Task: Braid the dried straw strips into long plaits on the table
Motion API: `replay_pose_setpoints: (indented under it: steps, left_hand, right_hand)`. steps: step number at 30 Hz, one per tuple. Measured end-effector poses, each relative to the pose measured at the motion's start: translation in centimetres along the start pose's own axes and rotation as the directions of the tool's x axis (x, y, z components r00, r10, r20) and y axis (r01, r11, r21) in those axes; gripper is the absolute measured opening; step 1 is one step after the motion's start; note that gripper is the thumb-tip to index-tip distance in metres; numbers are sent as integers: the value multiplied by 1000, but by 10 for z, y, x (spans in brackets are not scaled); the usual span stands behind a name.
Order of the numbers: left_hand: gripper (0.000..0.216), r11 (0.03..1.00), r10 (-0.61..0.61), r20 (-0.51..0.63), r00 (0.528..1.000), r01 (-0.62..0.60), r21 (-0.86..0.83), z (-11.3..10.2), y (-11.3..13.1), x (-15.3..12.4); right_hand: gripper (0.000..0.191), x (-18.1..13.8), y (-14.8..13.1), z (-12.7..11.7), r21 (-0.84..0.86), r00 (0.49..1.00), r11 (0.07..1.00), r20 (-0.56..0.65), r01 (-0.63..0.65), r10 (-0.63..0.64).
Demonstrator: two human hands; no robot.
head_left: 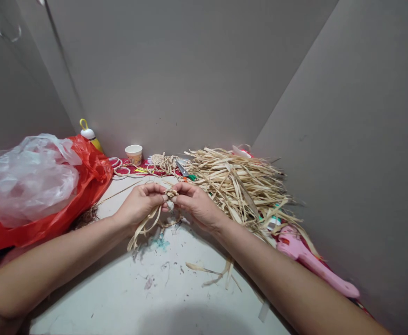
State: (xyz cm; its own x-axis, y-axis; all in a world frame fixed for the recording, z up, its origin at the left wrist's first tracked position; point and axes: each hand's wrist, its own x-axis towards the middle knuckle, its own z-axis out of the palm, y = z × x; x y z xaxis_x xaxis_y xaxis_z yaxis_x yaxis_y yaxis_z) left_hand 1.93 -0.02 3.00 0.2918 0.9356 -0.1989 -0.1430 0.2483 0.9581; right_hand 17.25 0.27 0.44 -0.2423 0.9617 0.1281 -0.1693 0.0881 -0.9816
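Between my two hands is a small knotted piece of dried plant strips (pixel 170 193), pale straw in colour. My left hand (pixel 143 202) pinches its left side, and loose strip ends (pixel 144 228) hang down below those fingers. On the other side, my right hand (pixel 198 204) grips the piece between thumb and forefinger. The fingertips of both hands nearly meet, so part of the knot is hidden. A large heap of dried strips (pixel 235 181) lies just beyond my right hand. Scissors (pixel 183 170) with green and orange handles rest at the heap's left edge.
A red plastic bag (pixel 95 163) with clear plastic (pixel 32 172) fills the left side. Behind stand a yellow and white bottle (pixel 90 135) and a paper cup (pixel 134 154). A pink tool (pixel 315 263) lies at right. Loose strips (pixel 221 272) lie on the white table (pixel 120 298); grey walls enclose it.
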Motion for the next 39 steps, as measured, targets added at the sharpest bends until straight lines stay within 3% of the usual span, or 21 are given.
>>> replay_pose_setpoints:
  steps: [2,3,5,6,7,9,14,16,18,21,24,27,29,31,34,36,39]
  left_hand:
    - [14,999,29,-24,999,-28,18,-1,-2,2]
    - [13,997,60,-36,998,-59,40,-2,-2,2]
    - [11,988,128,-50,990,-123,91,-1,-3,4]
    - [10,982,157,-53,986,-150,115,-1,-4,4]
    - [10,976,178,-57,982,-169,136,-1,-4,4]
    - [8,966,207,-72,976,-192,174,0,-4,5]
    - [6,940,251,-68,966,-226,257,-1,-8,7]
    - [6,937,247,-60,967,-222,269,-1,-11,7]
    - [7,936,246,-57,968,-221,275,-1,-13,6]
    - [10,939,264,-51,963,-245,240,-2,-12,6]
    - [18,955,234,-42,971,-222,196,-3,-7,6]
    - [22,975,151,-36,988,-143,173,-5,-2,7]
    - [20,984,95,-33,995,-89,155,-6,-1,7]
    - [17,987,66,-27,997,-61,151,-7,-1,7]
    - [15,982,76,-39,996,-68,178,-8,-3,7]
    - [15,976,91,-52,994,-79,201,-8,-5,8]
    - [16,969,112,-38,993,-101,224,-7,-9,9]
  right_hand:
    - [21,-2,-1,-1,-250,985,956,-39,154,-169]
    - [25,-4,-1,-2,-408,953,875,-40,260,-301]
    - [25,-8,-3,-4,-684,842,591,65,428,-535]
    - [21,-10,-5,-4,-770,791,432,148,469,-594]
    - [16,-12,-6,-5,-825,757,297,220,482,-616]
    - [13,-14,-8,-5,-881,748,127,302,456,-592]
    - [16,-15,-7,-3,-907,792,-3,369,421,-486]
    - [15,-13,-4,-3,-915,815,11,354,404,-459]
    - [12,-12,-2,-3,-914,836,94,315,394,-449]
    - [9,-9,0,-3,-860,841,319,203,398,-502]
    - [8,-7,-1,-1,-726,858,588,6,357,-513]
    - [2,-4,0,1,-485,904,835,-180,261,-388]
    - [7,-2,1,1,-290,920,939,-286,183,-267]
    - [12,2,1,-2,-101,939,991,-325,87,-115]
    - [18,5,-1,-9,49,977,996,-192,-80,88]
    - [19,7,-4,-13,13,987,993,-107,-116,116]
    - [24,6,-7,-18,-110,995,993,-86,-49,40]
